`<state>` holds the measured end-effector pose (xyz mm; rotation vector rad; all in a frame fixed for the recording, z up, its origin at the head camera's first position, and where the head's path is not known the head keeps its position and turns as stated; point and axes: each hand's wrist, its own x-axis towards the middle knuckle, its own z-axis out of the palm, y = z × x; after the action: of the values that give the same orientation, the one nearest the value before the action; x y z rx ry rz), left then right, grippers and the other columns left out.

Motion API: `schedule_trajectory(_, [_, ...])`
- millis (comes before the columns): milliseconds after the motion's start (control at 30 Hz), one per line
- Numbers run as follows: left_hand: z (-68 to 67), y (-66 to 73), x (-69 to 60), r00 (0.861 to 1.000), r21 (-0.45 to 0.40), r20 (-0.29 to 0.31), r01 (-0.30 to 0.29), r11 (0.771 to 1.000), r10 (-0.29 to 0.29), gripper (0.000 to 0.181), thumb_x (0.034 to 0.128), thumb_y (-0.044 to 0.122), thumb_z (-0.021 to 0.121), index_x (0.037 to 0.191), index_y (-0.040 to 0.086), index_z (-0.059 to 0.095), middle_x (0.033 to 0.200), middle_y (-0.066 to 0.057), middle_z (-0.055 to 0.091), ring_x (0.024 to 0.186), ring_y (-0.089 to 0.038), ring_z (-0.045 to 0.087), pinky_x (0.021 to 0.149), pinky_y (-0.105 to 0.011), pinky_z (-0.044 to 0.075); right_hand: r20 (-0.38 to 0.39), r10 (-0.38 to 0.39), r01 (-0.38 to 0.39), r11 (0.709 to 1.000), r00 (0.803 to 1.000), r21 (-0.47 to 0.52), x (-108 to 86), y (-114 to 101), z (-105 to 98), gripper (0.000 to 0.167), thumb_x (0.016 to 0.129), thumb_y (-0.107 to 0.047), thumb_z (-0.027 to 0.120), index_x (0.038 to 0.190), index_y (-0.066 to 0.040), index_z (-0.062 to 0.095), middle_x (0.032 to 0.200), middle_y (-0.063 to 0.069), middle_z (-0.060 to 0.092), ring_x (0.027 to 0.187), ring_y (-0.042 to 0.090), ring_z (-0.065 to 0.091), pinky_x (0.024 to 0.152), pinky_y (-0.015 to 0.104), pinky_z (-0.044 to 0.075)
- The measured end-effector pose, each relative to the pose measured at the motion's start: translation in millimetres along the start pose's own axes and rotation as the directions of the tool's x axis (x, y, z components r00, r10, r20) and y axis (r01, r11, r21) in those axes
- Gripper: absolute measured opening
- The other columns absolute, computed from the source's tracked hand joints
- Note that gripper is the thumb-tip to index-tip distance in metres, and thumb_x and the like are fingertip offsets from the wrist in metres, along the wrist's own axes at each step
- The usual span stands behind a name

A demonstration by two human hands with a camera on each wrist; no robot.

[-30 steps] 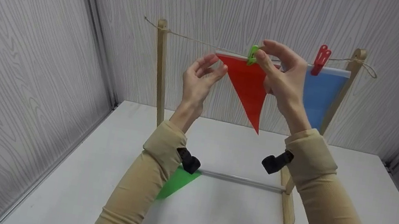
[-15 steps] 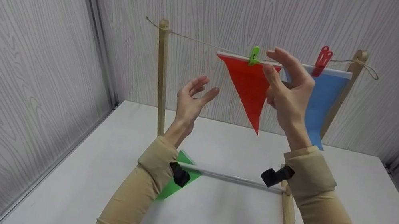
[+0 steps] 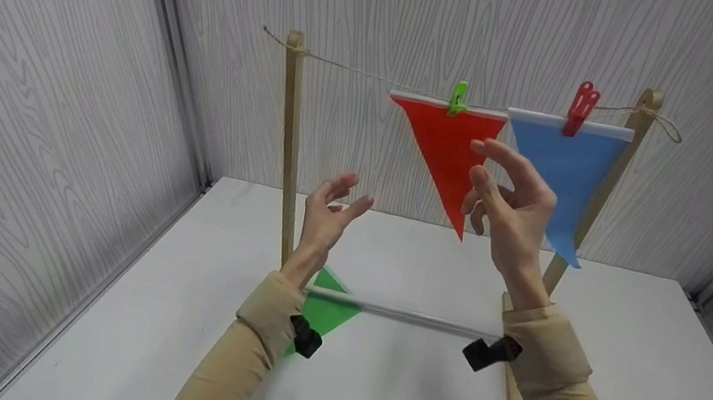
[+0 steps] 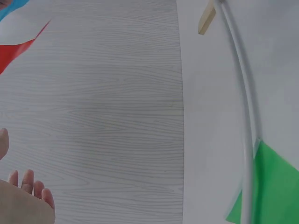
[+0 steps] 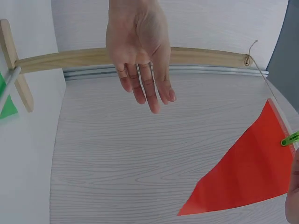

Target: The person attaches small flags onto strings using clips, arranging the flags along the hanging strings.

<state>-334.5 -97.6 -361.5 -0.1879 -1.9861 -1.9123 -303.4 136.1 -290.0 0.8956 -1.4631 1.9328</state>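
From the string (image 3: 363, 71) hangs a red triangular flag (image 3: 446, 146), held at its white top edge by a green clothespin (image 3: 458, 99). To its right a blue flag (image 3: 562, 163) hangs under a red clothespin (image 3: 582, 109). My left hand (image 3: 328, 217), empty with loosely bent fingers, is in the air left of the red flag and below the string. My right hand (image 3: 516, 208), also holding nothing, hovers in front of the two flags, covering part of each. A green flag (image 3: 330, 311) lies on the table by the left post, partly behind my left wrist.
Wooden posts stand at left (image 3: 289, 138) and right (image 3: 615, 171), carrying the string between them. A pale rod (image 3: 423, 319) joins their feet low over the white table (image 3: 382, 393), crossing the green flag. Grey wood-grain panels (image 3: 375, 0) enclose the back and sides.
My right hand has come off the green clothespin and dropped lower. My left hand has left the red flag's corner and moved down. The red flag stays hanging.
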Motion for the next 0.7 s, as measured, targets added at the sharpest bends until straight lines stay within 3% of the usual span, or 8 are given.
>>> schedule_trajectory(267, [-9.4,-33.4,-14.8,0.999,0.060,0.011,0.033,0.998,-0.034,0.051,0.0904,0.014,0.076,0.135,-0.001,0.056,0.138,-0.019,0.060,0.131,-0.032,0.051,0.112,-0.047,0.037,-0.002,0.120,-0.120,0.993,0.993,0.014,-38.4,27,-14,0.031,0.094,-0.004,0.068,0.126,-0.004,0.068,0.117,0.007,0.074,0.067,0.019,0.067,0.053,0.020,0.054])
schedule_trajectory(500, [-14.0,-59.2,-26.8,0.999,0.118,0.014,0.049,0.992,-0.050,0.048,0.0899,0.014,0.076,0.132,-0.001,0.058,0.135,-0.021,0.062,0.130,-0.034,0.053,0.113,-0.049,0.038,-0.007,0.262,-0.262,0.965,0.965,-0.019,-66.9,49,-25,0.036,0.096,0.001,0.064,0.130,0.009,0.059,0.116,0.006,0.074,0.079,0.015,0.069,0.063,0.025,0.060])
schedule_trajectory(700, [-17.5,-75.1,-36.8,0.999,0.170,0.026,0.041,0.985,-0.046,0.047,0.0907,0.014,0.075,0.131,-0.003,0.058,0.133,-0.022,0.062,0.129,-0.037,0.053,0.113,-0.052,0.038,0.002,0.310,-0.310,0.950,0.951,-0.030,-87.2,63,-32,0.035,0.096,0.002,0.062,0.131,0.008,0.058,0.115,0.002,0.073,0.083,0.015,0.069,0.070,0.028,0.062])
